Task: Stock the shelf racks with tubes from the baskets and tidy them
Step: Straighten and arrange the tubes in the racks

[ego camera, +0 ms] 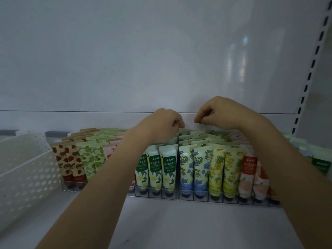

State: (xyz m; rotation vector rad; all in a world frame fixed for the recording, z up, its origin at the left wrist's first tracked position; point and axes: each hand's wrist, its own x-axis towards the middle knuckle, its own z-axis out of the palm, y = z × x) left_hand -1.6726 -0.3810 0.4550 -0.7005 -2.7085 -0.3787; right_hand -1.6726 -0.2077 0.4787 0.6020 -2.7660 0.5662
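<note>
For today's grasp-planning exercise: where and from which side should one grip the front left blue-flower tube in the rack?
Pinch the blue-flower tube by its flat crimped top, coming from above, probably. It stands cap-down in the clear rack, whose front wall blocks the cap, and neighbouring tubes crowd both sides.

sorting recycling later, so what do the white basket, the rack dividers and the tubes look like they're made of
White basket: likely moulded plastic with a matte finish, judging by its regular holes and thin walls. Rack: clear hard plastic, perhaps acrylic; the tube caps show through its glossy dividers. Tubes: seemingly soft printed plastic with flat crimped tops and a slight sheen.
</note>
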